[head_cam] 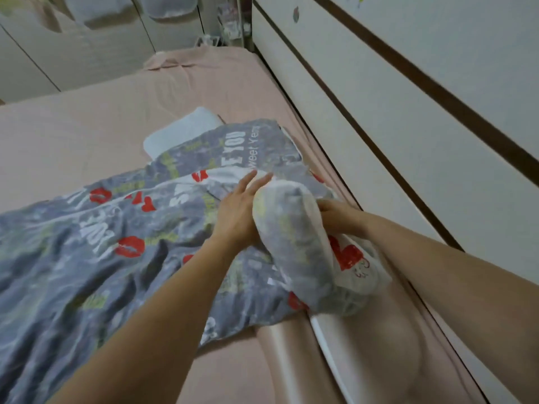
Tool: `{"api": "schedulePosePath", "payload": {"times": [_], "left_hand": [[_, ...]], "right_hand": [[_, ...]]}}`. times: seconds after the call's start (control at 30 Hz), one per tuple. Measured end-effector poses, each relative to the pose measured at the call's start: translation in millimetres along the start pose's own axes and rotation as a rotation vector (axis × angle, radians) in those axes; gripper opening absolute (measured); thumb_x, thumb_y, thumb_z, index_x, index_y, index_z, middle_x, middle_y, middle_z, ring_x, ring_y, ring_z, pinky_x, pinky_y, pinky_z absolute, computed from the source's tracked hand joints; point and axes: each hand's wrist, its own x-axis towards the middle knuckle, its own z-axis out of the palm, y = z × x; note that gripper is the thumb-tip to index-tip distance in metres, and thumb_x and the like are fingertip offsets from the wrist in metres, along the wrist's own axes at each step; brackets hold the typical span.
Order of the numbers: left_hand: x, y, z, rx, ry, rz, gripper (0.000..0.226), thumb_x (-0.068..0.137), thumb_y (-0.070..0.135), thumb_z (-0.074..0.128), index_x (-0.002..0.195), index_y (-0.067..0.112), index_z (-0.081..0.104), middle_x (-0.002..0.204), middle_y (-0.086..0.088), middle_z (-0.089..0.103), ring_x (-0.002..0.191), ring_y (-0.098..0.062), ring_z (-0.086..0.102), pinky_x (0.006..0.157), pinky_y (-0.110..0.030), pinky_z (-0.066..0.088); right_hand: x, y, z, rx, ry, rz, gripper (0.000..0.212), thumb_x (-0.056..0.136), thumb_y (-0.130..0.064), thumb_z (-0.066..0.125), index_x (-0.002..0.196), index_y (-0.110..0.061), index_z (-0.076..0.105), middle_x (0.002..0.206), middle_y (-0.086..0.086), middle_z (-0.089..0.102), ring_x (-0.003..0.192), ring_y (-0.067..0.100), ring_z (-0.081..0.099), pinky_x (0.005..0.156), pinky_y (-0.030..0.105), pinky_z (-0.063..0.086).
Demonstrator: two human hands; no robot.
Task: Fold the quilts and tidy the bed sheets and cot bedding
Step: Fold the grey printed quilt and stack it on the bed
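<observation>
Looking down, I have the grey quilt (96, 252) with red lips and lettering spread rumpled over the pink bed sheet (73, 141), its right edge turned up into a pale fold (291, 243) near the white wall panel (408, 141). My left hand (236, 211) lies flat against that fold, fingers straight, gripping nothing. My right hand (335, 212) is on the fold's far side, fingers hidden in cloth, so I cannot tell its grip. A white pillow (180, 129) peeks out beyond the quilt
</observation>
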Motion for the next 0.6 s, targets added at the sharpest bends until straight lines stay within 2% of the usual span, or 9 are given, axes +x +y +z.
{"api": "schedulePosePath", "payload": {"times": [0.07,0.17,0.2,0.27,0.33,0.43,0.47,0.5,0.6], "left_hand": [[15.8,21.3,-3.4,0.054,0.063,-0.268,0.027,0.083,0.036,0.055,0.104,0.020,0.063,0.112,-0.012,0.065,0.104,-0.035,0.061,0.071,-0.038,0.046],[41.0,36.2,-14.7,-0.147,0.203,-0.671,0.024,0.091,0.028,0.054,0.104,0.009,0.060,0.109,-0.020,0.065,0.103,-0.039,0.060,0.080,-0.042,0.045],[53.5,45.8,-22.4,-0.226,0.222,-0.745,0.026,0.092,0.025,0.053,0.107,0.005,0.059,0.114,-0.022,0.063,0.107,-0.039,0.058,0.083,-0.042,0.045],[73.3,50.9,-32.9,-0.395,0.286,-0.841,0.027,0.092,0.017,0.050,0.112,0.000,0.056,0.119,-0.022,0.060,0.111,-0.038,0.056,0.083,-0.040,0.043],[91.0,59.2,-38.6,-0.562,0.374,-0.804,0.030,0.091,0.009,0.048,0.119,-0.002,0.050,0.122,-0.023,0.056,0.113,-0.037,0.053,0.080,-0.035,0.038],[109.2,69.2,-31.9,-0.643,0.399,-0.523,0.059,0.087,0.003,0.050,0.142,0.001,0.029,0.148,-0.023,0.028,0.135,-0.037,0.031,0.105,-0.035,0.031],[106.3,69.4,-25.1,-0.531,0.362,-0.456,0.069,0.087,0.004,0.052,0.148,0.004,0.019,0.156,-0.021,0.009,0.143,-0.038,0.013,0.113,-0.041,0.023],[95.9,68.0,-17.9,-0.399,0.359,-0.404,0.075,0.087,0.007,0.053,0.151,0.007,0.013,0.158,-0.020,-0.003,0.146,-0.038,0.001,0.114,-0.045,0.019],[29.3,68.4,25.5,-0.003,0.331,-0.159,0.069,0.086,0.043,0.048,0.146,0.014,0.030,0.151,-0.015,0.028,0.139,-0.036,0.026,0.106,-0.044,0.031]], "right_hand": [[-17.1,4.8,-12.6,0.297,0.083,0.114,0.016,0.101,-0.018,0.043,0.096,-0.018,0.058,0.080,-0.012,0.060,0.070,0.000,0.054,0.067,0.015,0.042],[-46.0,12.2,-22.8,0.623,0.213,0.155,0.050,0.082,-0.066,0.056,0.116,-0.029,0.063,0.110,-0.006,0.064,0.102,0.012,0.060,0.091,0.027,0.047],[-58.5,16.9,-26.4,0.607,0.261,0.067,0.069,0.070,-0.075,0.062,0.125,-0.034,0.056,0.123,-0.009,0.060,0.117,0.013,0.055,0.101,0.032,0.043],[-74.5,31.7,-13.0,0.166,0.335,0.007,0.097,0.059,-0.073,0.072,0.140,-0.039,0.032,0.142,-0.014,0.042,0.134,0.009,0.037,0.113,0.038,0.029],[-70.5,52.5,6.7,-0.215,0.472,0.176,0.104,0.068,-0.057,0.077,0.149,-0.027,0.018,0.149,-0.003,0.036,0.138,0.018,0.032,0.117,0.046,0.020],[-38.9,75.8,5.3,0.202,0.639,0.442,0.048,0.085,-0.022,0.065,0.127,-0.003,0.053,0.123,0.019,0.060,0.115,0.036,0.056,0.094,0.045,0.046],[-27.6,81.4,-0.2,0.326,0.724,0.456,0.031,0.088,-0.013,0.058,0.115,0.003,0.060,0.114,0.024,0.063,0.108,0.038,0.059,0.078,0.050,0.043],[-18.1,82.5,-6.6,0.387,0.802,0.457,0.025,0.090,-0.010,0.054,0.107,0.007,0.062,0.108,0.026,0.064,0.103,0.040,0.061,0.074,0.039,0.043],[4.7,88.7,-17.4,0.370,0.856,0.426,0.038,0.098,-0.029,0.048,0.110,0.006,0.059,0.112,0.026,0.061,0.104,0.041,0.058,0.080,0.040,0.045]]}}
